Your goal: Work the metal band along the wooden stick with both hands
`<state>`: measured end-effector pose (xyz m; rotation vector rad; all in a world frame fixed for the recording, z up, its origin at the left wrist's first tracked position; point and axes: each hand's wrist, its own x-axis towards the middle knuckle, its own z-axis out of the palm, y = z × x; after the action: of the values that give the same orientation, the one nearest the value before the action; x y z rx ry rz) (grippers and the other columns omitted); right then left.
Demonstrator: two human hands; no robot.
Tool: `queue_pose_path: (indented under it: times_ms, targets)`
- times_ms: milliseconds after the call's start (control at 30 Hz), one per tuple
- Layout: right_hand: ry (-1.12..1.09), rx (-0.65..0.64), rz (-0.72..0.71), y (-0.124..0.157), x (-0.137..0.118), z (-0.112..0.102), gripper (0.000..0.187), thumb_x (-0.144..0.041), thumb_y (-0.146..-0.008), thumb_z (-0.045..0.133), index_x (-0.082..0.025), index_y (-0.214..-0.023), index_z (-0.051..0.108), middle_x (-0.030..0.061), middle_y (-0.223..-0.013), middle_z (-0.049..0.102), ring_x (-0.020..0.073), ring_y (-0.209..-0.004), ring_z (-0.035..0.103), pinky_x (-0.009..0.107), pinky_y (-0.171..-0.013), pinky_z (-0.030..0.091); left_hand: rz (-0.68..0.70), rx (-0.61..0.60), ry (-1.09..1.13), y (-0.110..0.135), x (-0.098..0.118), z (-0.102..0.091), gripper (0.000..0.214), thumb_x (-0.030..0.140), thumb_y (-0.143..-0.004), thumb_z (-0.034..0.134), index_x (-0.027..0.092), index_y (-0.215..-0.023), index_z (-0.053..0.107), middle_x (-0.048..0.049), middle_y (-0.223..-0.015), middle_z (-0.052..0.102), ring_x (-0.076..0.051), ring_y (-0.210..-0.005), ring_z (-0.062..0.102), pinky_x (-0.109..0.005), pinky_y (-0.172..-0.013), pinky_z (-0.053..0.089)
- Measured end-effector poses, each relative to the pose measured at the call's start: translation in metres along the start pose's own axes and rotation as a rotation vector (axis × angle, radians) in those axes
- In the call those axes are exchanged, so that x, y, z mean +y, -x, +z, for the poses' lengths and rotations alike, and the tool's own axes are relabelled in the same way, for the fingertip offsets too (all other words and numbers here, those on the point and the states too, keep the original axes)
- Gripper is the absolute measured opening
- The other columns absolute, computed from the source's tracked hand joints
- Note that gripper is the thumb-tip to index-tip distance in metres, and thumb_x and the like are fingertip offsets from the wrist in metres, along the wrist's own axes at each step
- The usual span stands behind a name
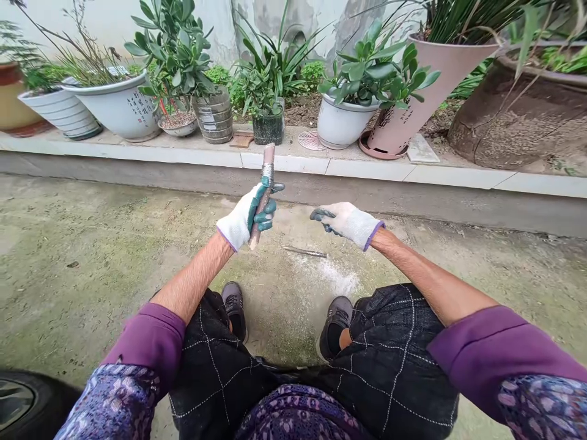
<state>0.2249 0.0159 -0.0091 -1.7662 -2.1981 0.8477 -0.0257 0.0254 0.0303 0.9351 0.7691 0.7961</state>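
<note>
My left hand (260, 212), in a white work glove with a green coated palm, is wrapped round a wooden stick (268, 154). The stick tilts upward, and silver wire is coiled round its upper part. My right hand (342, 221), gloved in white with dark coated fingertips, hovers to the right of it. Its fingers point left, loosely stretched and a little apart, and I see nothing in them. On the concrete below and between the hands lies a thin dark rod (305, 251), apart from both. White powder (340, 276) is scattered beside the rod.
A low tiled ledge (284, 161) runs across the front, lined with potted plants, among them a white pot (346, 125), a pink tall pot (394, 125) and a large brown pot (518, 116). My shoes flank the powder. A tyre (39, 403) stands at the lower left.
</note>
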Motion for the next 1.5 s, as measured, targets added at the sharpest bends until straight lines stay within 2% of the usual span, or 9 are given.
queue_pose_path:
  times_ms: [167, 300, 633, 933, 1100, 1233, 1300, 1400, 1500]
  targets:
    - [-0.057, 0.017, 0.008, 0.011, -0.002, -0.005, 0.037, -0.02, -0.087, 0.048, -0.016, -0.116, 0.07, 0.0002, -0.068, 0.062, 0.0083, -0.048, 0.049, 0.02, -0.045, 0.036, 0.049, 0.122, 0.001, 0.001, 0.007, -0.013, 0.033, 0.048, -0.096, 0.049, 0.018, -0.104, 0.059, 0.0097, -0.05, 0.038, -0.005, -0.032, 0.026, -0.017, -0.032, 0.022]
    - [-0.103, 0.082, -0.005, 0.019, -0.005, -0.011, 0.035, -0.019, -0.088, 0.046, -0.015, -0.113, 0.07, 0.0017, -0.072, 0.064, 0.0086, -0.049, 0.05, 0.02, -0.046, 0.038, 0.023, 0.159, -0.024, 0.0, 0.006, -0.024, 0.029, 0.043, -0.098, 0.046, 0.017, -0.101, 0.059, 0.009, -0.05, 0.041, -0.005, -0.031, 0.026, -0.018, -0.031, 0.022]
    - [-0.019, 0.067, -0.049, 0.012, 0.002, -0.008, 0.037, -0.019, -0.086, 0.047, -0.017, -0.114, 0.072, 0.0014, -0.069, 0.065, 0.0086, -0.048, 0.05, 0.019, -0.047, 0.037, -0.016, 0.011, 0.167, 0.004, 0.017, -0.032, 0.047, 0.06, -0.095, 0.044, 0.018, -0.106, 0.062, 0.0093, -0.049, 0.042, -0.004, -0.029, 0.024, -0.018, -0.03, 0.023]
    - [0.136, 0.0, -0.033, 0.022, -0.009, -0.009, 0.035, -0.022, -0.09, 0.048, -0.016, -0.115, 0.072, 0.0039, -0.078, 0.07, 0.0102, -0.056, 0.055, 0.021, -0.051, 0.038, 0.067, 0.039, -0.044, 0.01, 0.015, -0.031, 0.035, 0.045, -0.094, 0.052, 0.017, -0.114, 0.059, 0.0075, -0.053, 0.046, -0.006, -0.032, 0.032, -0.019, -0.031, 0.026]
    - [0.175, 0.001, -0.056, 0.028, -0.015, -0.016, 0.034, -0.024, -0.091, 0.047, -0.018, -0.112, 0.073, 0.0033, -0.078, 0.071, 0.0116, -0.057, 0.056, 0.023, -0.054, 0.038, 0.087, 0.155, -0.134, 0.01, 0.013, -0.036, 0.035, 0.032, -0.081, 0.068, 0.015, -0.111, 0.061, 0.0073, -0.055, 0.047, -0.005, -0.036, 0.032, -0.018, -0.033, 0.027]
    - [0.197, 0.07, -0.172, 0.045, -0.025, -0.019, 0.031, -0.023, -0.09, 0.05, -0.02, -0.11, 0.074, 0.0054, -0.09, 0.074, 0.0155, -0.068, 0.061, 0.026, -0.065, 0.043, 0.104, 0.299, -0.451, 0.01, 0.006, -0.046, 0.027, 0.019, -0.072, 0.073, 0.014, -0.097, 0.063, 0.0045, -0.057, 0.05, -0.006, -0.039, 0.036, -0.018, -0.035, 0.029]
    - [0.217, 0.101, -0.249, 0.055, -0.037, -0.019, 0.029, -0.023, -0.09, 0.051, -0.022, -0.107, 0.074, 0.0061, -0.097, 0.075, 0.0182, -0.079, 0.064, 0.028, -0.072, 0.044, 0.111, 0.311, -0.691, 0.006, -0.002, -0.049, 0.025, 0.018, -0.07, 0.074, 0.017, -0.094, 0.064, 0.0042, -0.055, 0.051, -0.007, -0.039, 0.038, -0.019, -0.037, 0.027]
    - [0.287, 0.118, -0.323, 0.061, -0.058, -0.019, 0.026, -0.024, -0.092, 0.051, -0.025, -0.106, 0.074, 0.0053, -0.1, 0.075, 0.0207, -0.088, 0.065, 0.029, -0.075, 0.043, 0.07, 0.227, -1.15, -0.001, -0.02, -0.046, 0.03, 0.017, -0.066, 0.078, 0.022, -0.092, 0.066, 0.0052, -0.051, 0.046, -0.013, -0.046, 0.045, -0.02, -0.046, 0.029]
    - [0.328, 0.147, -0.288, 0.047, -0.064, -0.022, 0.024, -0.025, -0.091, 0.055, -0.026, -0.106, 0.073, 0.0044, -0.095, 0.075, 0.0207, -0.085, 0.065, 0.028, -0.069, 0.04, 0.011, 0.099, -1.582, -0.003, -0.038, -0.034, 0.019, 0.017, -0.07, 0.075, 0.024, -0.086, 0.067, 0.002, -0.051, 0.046, -0.021, -0.058, 0.056, -0.024, -0.058, 0.035]
